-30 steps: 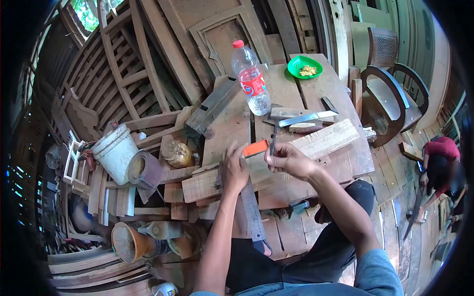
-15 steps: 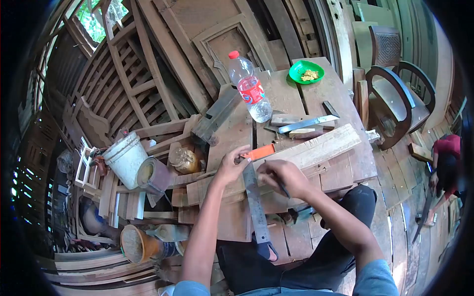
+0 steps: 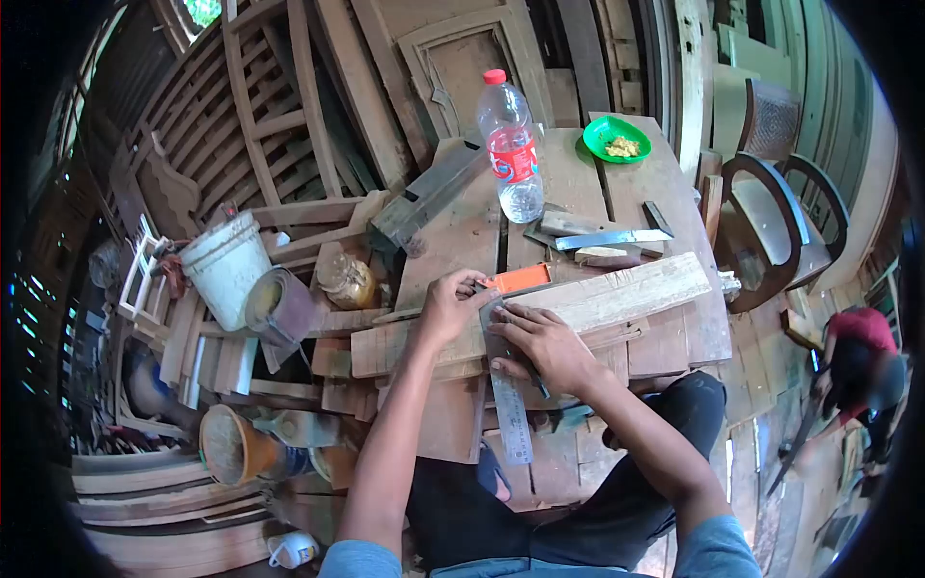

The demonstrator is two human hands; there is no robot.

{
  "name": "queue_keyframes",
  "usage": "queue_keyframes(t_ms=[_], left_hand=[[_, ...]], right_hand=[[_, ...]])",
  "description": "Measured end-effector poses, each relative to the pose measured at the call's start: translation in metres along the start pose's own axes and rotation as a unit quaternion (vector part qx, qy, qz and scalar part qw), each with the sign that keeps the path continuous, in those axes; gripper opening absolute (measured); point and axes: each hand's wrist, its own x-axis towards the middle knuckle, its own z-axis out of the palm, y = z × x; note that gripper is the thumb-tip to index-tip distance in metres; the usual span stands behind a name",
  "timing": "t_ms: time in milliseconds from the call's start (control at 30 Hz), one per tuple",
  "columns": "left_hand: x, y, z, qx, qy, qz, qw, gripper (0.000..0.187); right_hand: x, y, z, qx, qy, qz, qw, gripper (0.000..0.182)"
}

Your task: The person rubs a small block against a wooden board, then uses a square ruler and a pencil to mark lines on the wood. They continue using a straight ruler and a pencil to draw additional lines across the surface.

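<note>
A try square with an orange stock (image 3: pixel 521 279) and a steel ruler blade (image 3: pixel 512 424) lies across a pale wooden board (image 3: pixel 626 295), its blade pointing toward my body. With the fingertips of my left hand (image 3: pixel 453 306), I grip the square where stock and blade meet. My right hand (image 3: pixel 547 347) rests on the blade and board with its fingers extended. A thin dark pencil-like stick (image 3: pixel 542 387) sticks out below the right palm, kept in that hand; most of it is hidden.
A water bottle (image 3: pixel 515 159), a green dish (image 3: pixel 618 141) and a long metal blade (image 3: pixel 615 238) are on the wooden bench (image 3: pixel 665 332). Buckets (image 3: pixel 227 275) and timber stand at left. Chairs (image 3: pixel 761 217) are at right; beyond, a person in red (image 3: pixel 860 332) bends down.
My right hand has gone from a curled grip above the board to lying on the blade and board. The left hand stays on the square. The camera view has shifted slightly.
</note>
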Motion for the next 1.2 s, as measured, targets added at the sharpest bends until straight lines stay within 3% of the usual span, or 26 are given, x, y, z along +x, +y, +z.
queue_keyframes(t_ms=[300, 400, 733, 1200], left_hand=[[0.003, 0.000, 0.012, 0.003, 0.013, 0.018, 1.000, 0.030], [0.002, 0.006, 0.012, 0.018, 0.004, -0.013, 1.000, 0.032], [0.006, -0.004, 0.004, -0.104, -0.046, -0.021, 0.993, 0.029], [0.003, -0.008, 0.007, -0.061, -0.021, -0.019, 0.998, 0.026]], right_hand=[[0.003, 0.003, -0.019, 0.039, -0.009, -0.006, 0.999, 0.058], [0.005, 0.006, -0.024, 0.065, -0.012, 0.001, 0.998, 0.059], [0.003, -0.003, -0.011, 0.009, 0.022, 0.020, 1.000, 0.059], [0.004, -0.007, -0.007, -0.003, 0.026, 0.039, 0.999, 0.061]])
